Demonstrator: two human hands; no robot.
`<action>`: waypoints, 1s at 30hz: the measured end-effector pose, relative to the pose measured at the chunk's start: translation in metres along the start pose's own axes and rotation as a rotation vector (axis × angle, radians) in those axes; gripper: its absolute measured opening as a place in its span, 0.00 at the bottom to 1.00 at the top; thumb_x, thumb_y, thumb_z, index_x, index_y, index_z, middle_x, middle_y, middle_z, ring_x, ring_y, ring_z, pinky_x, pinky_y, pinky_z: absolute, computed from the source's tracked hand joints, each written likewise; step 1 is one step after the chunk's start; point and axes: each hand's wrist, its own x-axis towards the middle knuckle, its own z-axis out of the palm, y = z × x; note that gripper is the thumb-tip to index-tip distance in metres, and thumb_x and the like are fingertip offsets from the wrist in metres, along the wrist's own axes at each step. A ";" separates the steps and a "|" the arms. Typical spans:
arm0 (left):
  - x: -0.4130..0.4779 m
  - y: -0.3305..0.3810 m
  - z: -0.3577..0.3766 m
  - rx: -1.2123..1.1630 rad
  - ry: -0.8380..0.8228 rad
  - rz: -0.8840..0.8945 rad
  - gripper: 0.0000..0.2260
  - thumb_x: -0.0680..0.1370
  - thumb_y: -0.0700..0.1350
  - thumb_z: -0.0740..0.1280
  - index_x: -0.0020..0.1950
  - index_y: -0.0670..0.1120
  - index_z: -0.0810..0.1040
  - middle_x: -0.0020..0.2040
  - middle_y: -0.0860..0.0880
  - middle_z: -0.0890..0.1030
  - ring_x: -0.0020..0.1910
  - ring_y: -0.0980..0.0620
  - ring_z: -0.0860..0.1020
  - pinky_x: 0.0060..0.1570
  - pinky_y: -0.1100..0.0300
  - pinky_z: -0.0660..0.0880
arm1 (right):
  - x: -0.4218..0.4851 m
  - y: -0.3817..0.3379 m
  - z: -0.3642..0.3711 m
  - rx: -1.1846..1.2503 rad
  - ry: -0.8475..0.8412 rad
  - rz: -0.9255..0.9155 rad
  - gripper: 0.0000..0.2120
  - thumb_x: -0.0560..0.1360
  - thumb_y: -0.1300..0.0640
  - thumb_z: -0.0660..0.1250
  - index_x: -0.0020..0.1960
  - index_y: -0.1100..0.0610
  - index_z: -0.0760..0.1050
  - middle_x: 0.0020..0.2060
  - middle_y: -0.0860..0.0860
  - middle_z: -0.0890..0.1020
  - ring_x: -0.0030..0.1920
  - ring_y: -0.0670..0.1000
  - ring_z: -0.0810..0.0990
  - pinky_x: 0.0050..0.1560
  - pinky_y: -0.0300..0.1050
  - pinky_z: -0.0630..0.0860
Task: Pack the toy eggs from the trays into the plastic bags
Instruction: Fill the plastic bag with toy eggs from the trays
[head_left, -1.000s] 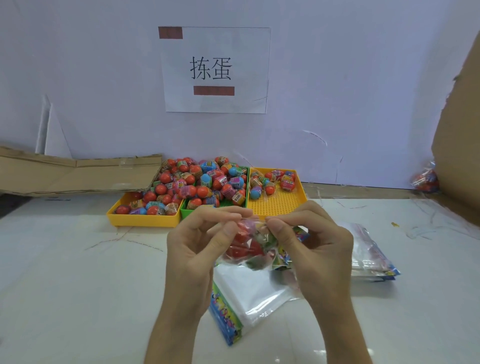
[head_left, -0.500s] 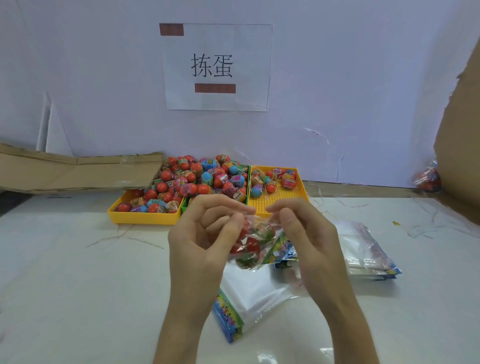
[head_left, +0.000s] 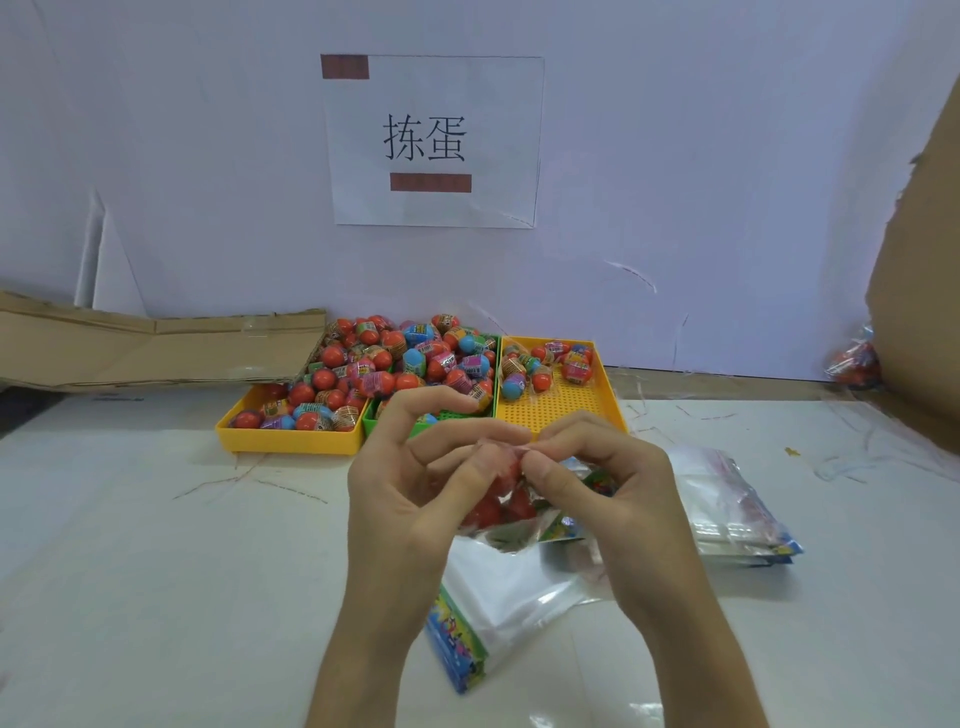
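A small clear plastic bag (head_left: 511, 512) with red toy eggs inside hangs between my hands above the table. My left hand (head_left: 410, 483) pinches its top edge with thumb and fingers. My right hand (head_left: 602, 483) pinches the same edge right beside it, thumb tips nearly touching. Behind the hands stand three trays: a yellow tray (head_left: 291, 441) on the left, a green tray (head_left: 457, 414) heaped with eggs (head_left: 415, 358) in the middle, and a yellow tray (head_left: 566, 410) on the right holding only a few eggs at its far end.
A stack of flat plastic bags (head_left: 498, 603) lies under my hands, another stack (head_left: 732, 509) to the right. Flattened cardboard (head_left: 156, 348) lies at the back left, a cardboard sheet (head_left: 919, 270) stands at the right, with a filled bag (head_left: 854, 364) beside it.
My hands have drawn closer together along the bag's top edge, and the bag has lifted slightly toward the trays.
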 end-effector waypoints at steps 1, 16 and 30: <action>0.000 -0.001 -0.001 0.001 0.003 0.000 0.12 0.76 0.42 0.72 0.57 0.48 0.75 0.48 0.44 0.87 0.49 0.46 0.86 0.47 0.60 0.82 | 0.000 0.001 0.000 -0.004 0.003 0.008 0.02 0.69 0.56 0.74 0.37 0.52 0.84 0.39 0.50 0.81 0.44 0.52 0.81 0.46 0.42 0.77; 0.003 -0.009 -0.007 0.162 -0.024 -0.276 0.20 0.66 0.57 0.77 0.56 0.56 0.80 0.53 0.52 0.86 0.51 0.51 0.85 0.49 0.59 0.82 | 0.001 0.006 0.027 0.549 0.448 0.352 0.06 0.78 0.57 0.68 0.48 0.56 0.84 0.42 0.54 0.85 0.39 0.50 0.83 0.34 0.40 0.78; 0.001 0.002 -0.013 0.567 -0.039 -0.091 0.17 0.68 0.56 0.80 0.55 0.63 0.82 0.51 0.62 0.83 0.53 0.58 0.80 0.48 0.68 0.76 | -0.001 0.002 0.010 -0.106 0.170 -0.089 0.08 0.74 0.45 0.70 0.52 0.44 0.83 0.55 0.46 0.83 0.61 0.50 0.80 0.60 0.40 0.72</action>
